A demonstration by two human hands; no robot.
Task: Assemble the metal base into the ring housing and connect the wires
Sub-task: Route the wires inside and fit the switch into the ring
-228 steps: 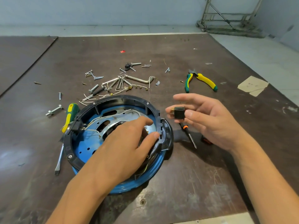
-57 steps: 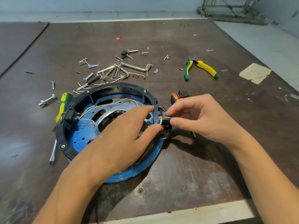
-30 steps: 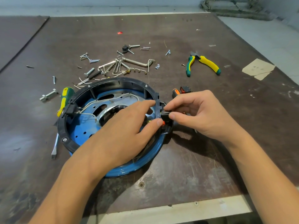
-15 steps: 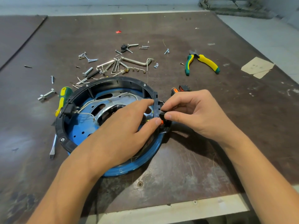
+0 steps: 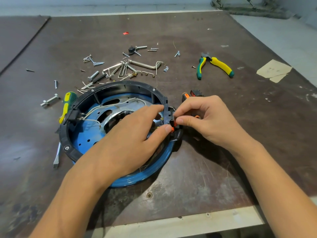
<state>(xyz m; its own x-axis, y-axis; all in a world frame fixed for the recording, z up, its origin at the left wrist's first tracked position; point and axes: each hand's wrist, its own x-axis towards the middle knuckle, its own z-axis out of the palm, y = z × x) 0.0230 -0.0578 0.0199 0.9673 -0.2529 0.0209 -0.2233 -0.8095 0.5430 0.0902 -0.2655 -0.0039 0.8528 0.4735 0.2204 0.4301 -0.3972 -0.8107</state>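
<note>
Head view: at frame centre, the left hand reaches into the ring housing, thumb meeting the right hand, which pinches what seems a small black switch at its rim. Pliers lie upper right.

Pliers right of hex keys, ring housing before them
</note>
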